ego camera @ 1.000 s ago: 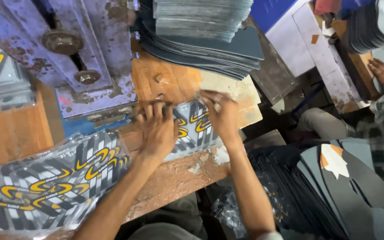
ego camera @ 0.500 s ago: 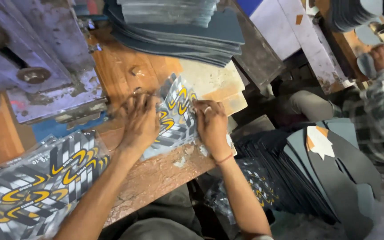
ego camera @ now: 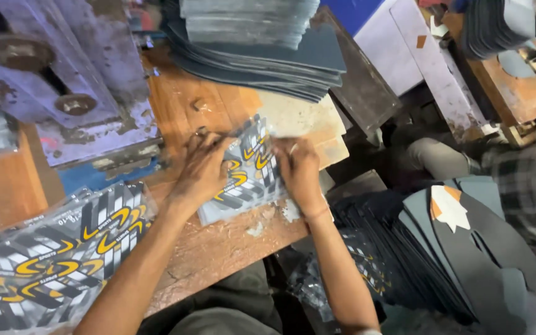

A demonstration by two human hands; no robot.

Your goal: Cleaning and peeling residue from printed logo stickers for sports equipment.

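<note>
A small printed sheet (ego camera: 250, 175) with black, white and yellow patterns lies on the worn wooden bench (ego camera: 218, 242). My left hand (ego camera: 201, 169) presses flat on its left half, fingers spread toward the far edge. My right hand (ego camera: 299, 170) rests on its right edge, fingers curled down on the sheet. Both hands hold the sheet against the wood.
A pile of matching printed sheets (ego camera: 51, 254) lies at the near left. Dark grey sheets (ego camera: 262, 49) are stacked at the back. A purple metal machine plate (ego camera: 63, 80) stands at the far left. Dark cut shapes (ego camera: 460, 248) are heaped at right, beside another person's leg (ego camera: 442, 158).
The view has shifted, so the bench and sheet sit further right and lower. My hands stay on the small printed sheet, the left one spread wider over it.
</note>
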